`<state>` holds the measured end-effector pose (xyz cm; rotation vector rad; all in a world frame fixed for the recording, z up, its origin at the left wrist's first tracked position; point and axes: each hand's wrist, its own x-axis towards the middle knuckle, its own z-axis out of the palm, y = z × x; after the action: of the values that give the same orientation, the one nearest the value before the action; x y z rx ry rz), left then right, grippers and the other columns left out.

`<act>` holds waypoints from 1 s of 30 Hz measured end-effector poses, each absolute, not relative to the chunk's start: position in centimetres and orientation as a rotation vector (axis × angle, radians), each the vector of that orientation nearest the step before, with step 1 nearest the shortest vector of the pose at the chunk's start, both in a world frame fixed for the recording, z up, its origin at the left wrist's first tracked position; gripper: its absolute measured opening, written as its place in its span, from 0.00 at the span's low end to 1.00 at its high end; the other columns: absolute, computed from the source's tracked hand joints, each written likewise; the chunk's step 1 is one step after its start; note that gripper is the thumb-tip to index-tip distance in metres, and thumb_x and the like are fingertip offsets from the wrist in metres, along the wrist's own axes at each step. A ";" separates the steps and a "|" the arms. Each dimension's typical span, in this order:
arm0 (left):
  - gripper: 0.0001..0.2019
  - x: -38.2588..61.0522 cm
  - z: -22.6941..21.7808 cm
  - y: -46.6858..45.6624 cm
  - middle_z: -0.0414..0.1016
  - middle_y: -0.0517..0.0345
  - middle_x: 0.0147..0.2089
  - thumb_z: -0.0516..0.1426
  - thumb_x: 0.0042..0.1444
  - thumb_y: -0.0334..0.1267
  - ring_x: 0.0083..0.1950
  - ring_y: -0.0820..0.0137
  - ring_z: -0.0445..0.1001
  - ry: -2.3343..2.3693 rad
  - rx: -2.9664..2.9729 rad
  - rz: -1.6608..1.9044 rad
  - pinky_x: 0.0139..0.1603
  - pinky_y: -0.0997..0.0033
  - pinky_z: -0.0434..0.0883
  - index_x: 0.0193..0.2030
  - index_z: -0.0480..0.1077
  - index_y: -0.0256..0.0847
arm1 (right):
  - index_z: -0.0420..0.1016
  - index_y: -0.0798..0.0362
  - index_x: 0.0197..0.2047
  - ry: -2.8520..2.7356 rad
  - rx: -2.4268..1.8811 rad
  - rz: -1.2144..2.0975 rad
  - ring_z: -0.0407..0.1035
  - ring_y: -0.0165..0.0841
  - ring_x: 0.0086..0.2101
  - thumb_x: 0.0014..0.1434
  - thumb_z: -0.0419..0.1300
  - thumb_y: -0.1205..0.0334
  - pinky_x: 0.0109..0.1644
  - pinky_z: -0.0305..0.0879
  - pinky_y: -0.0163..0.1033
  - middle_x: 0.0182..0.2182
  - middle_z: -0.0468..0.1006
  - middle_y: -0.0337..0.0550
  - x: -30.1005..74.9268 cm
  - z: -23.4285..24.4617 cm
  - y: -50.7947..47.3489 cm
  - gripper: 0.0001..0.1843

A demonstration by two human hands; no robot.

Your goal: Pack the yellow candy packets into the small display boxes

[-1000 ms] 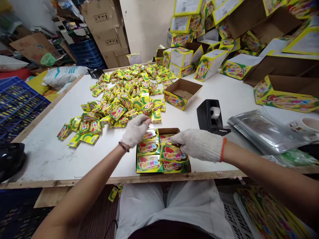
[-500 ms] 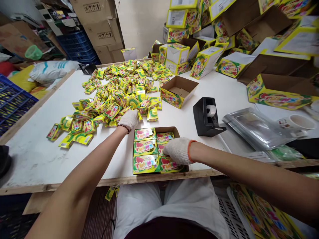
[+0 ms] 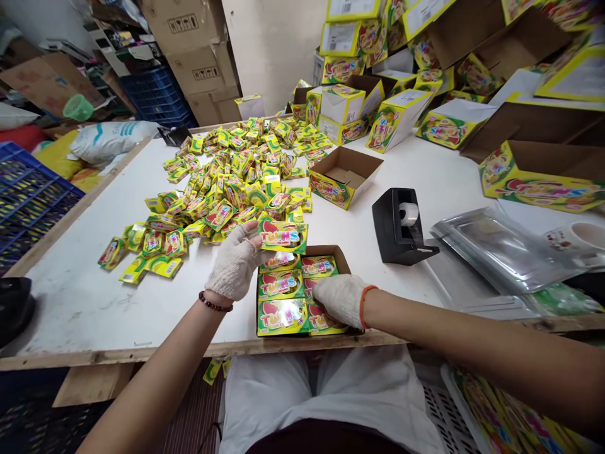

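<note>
White worktable (image 3: 94, 296) bears a heap of yellow packets (image 3: 227, 183), cartons, tape dispenser (image 3: 399, 227), and plastic sleeves (image 3: 501, 249).

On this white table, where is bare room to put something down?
Bare: the near-left corner of the table, between the packet pile and the front edge; also the strip between the open carton and the tape dispenser. Crowded: the centre back, and the right side under boxes and plastic sleeves.
</note>
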<state>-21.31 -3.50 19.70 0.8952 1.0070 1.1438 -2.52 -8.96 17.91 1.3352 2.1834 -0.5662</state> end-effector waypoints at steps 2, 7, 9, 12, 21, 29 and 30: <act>0.24 -20.6 19.8 -4.3 0.79 0.54 0.43 0.66 0.46 0.34 0.43 0.63 0.81 0.965 0.865 1.114 0.46 0.57 0.80 0.50 0.67 0.40 | 0.82 0.59 0.44 2.125 1.330 -0.664 0.78 0.46 0.42 0.50 0.68 0.68 0.41 0.72 0.41 0.41 0.83 0.57 -1.6 19.3 -8.0 0.16; 0.23 -20.2 20.0 -5.2 0.77 0.54 0.46 0.65 0.49 0.37 0.46 0.63 0.79 0.952 1.030 1.157 0.45 0.59 0.80 0.53 0.68 0.42 | 0.79 0.57 0.42 2.283 1.865 -1.315 0.74 0.32 0.30 0.65 0.51 0.65 0.33 0.67 0.33 0.32 0.80 0.45 1.8 22.2 -6.3 0.14; 0.23 -19.9 20.0 -5.6 0.77 0.53 0.47 0.65 0.50 0.38 0.46 0.64 0.79 0.985 1.164 1.188 0.46 0.61 0.80 0.54 0.70 0.41 | 0.77 0.57 0.43 2.450 2.046 -1.500 0.73 0.31 0.30 0.67 0.49 0.60 0.34 0.68 0.34 0.32 0.79 0.44 2.6 22.9 -6.2 0.16; 0.21 -18.9 19.7 -6.8 0.78 0.52 0.46 0.64 0.54 0.40 0.47 0.66 0.78 1.023 1.366 1.203 0.49 0.65 0.78 0.55 0.70 0.40 | 0.77 0.56 0.43 2.822 1.946 -1.224 0.71 0.33 0.36 0.63 0.55 0.58 0.40 0.66 0.35 0.36 0.79 0.43 3.1 23.6 -6.1 0.14; 0.19 -21.1 17.1 -3.9 0.76 0.46 0.53 0.56 0.60 0.40 0.57 0.59 0.73 1.369 2.157 1.087 0.61 0.56 0.70 0.56 0.72 0.38 | 0.80 0.51 0.46 2.304 1.396 -0.610 0.74 0.38 0.41 0.57 0.59 0.68 0.39 0.62 0.36 0.41 0.82 0.46 2.2 22.8 -4.5 0.14; 0.09 -25.3 14.3 5.6 0.77 0.49 0.41 0.57 0.56 0.34 0.48 0.57 0.75 1.621 2.244 0.748 0.54 0.55 0.72 0.41 0.76 0.40 | 0.82 0.60 0.48 2.166 1.233 -0.382 0.78 0.51 0.45 0.52 0.67 0.70 0.43 0.72 0.45 0.42 0.82 0.65 -1.4 20.3 -4.1 0.18; 0.09 -25.0 14.1 6.4 0.77 0.49 0.41 0.56 0.55 0.33 0.48 0.58 0.75 1.561 2.309 0.670 0.54 0.56 0.72 0.41 0.77 0.40 | 0.82 0.60 0.47 2.164 1.261 -0.373 0.78 0.51 0.44 0.51 0.67 0.70 0.42 0.72 0.46 0.41 0.82 0.65 -1.6 19.8 -4.2 0.17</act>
<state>-24.96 6.37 14.09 2.3094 1.5613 0.6696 -1.57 -4.19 19.84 1.2613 2.1638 -0.3732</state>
